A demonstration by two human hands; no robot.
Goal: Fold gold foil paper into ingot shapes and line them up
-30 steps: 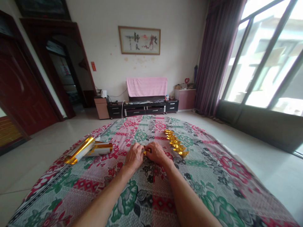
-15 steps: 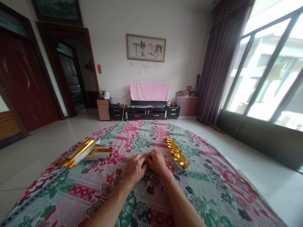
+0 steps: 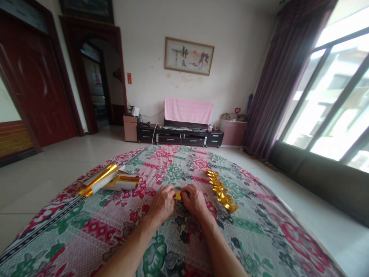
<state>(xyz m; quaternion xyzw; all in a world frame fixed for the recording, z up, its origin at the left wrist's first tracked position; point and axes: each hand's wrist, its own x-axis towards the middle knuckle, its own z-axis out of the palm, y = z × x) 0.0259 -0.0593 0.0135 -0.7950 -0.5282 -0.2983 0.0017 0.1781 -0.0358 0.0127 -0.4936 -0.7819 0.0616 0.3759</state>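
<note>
My left hand (image 3: 163, 203) and my right hand (image 3: 196, 200) meet at the middle of a table covered with a floral cloth (image 3: 253, 231). Both hands have their fingers curled and pinch a small piece of gold foil paper (image 3: 178, 195) between them; only a bit of it shows between the fingertips. To the right of my right hand lies a row of several folded gold paper pieces (image 3: 221, 190). To the left of my left hand lie curled sheets of gold foil paper (image 3: 108, 181).
The table's edge curves round on the left and right, with tiled floor (image 3: 49, 173) beyond it. A low dark TV cabinet (image 3: 178, 136) with a pink cloth over the screen stands at the far wall. Dark curtains and big windows are on the right.
The camera has tilted and shifted a little. My hands have stayed together on the gold piece, with slightly more of the foil showing between the fingertips now.
</note>
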